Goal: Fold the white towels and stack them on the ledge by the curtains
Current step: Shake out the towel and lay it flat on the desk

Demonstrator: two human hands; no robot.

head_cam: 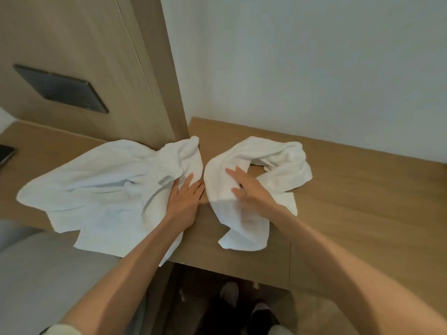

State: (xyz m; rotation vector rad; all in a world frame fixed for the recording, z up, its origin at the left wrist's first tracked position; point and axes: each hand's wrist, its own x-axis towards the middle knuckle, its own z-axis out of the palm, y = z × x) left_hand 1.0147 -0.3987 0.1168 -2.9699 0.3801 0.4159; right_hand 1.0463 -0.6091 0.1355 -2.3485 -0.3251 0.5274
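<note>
Head view, and we're right at the start of this one. Two white towels lie on the wooden top (350, 189), and neither is folded. The left towel (96, 189) sprawls wide and rumpled, one corner spilling over the near edge, a small label (166, 180) showing near its right side. The right towel (266, 155) is bunched into a loose loop with a tail trailing toward the near edge. A narrow strip of bare wood separates the two.

The left hand (186, 197) lies flat on the right edge of the left towel, fingers straight and together, pressing rather than gripping. The right hand (246, 189) is over the near-left part of the right towel, fingers spread wide and holding nothing. It's a little blurred, so whether it touches the cloth I can't tell.

As for the score: nothing folded, nothing stacked. No curtains are in shot, so whether this surface is the ledge itself is unclear. My read is that everything lies ahead: spread each towel flat, fold it, then stack the pair.
</note>
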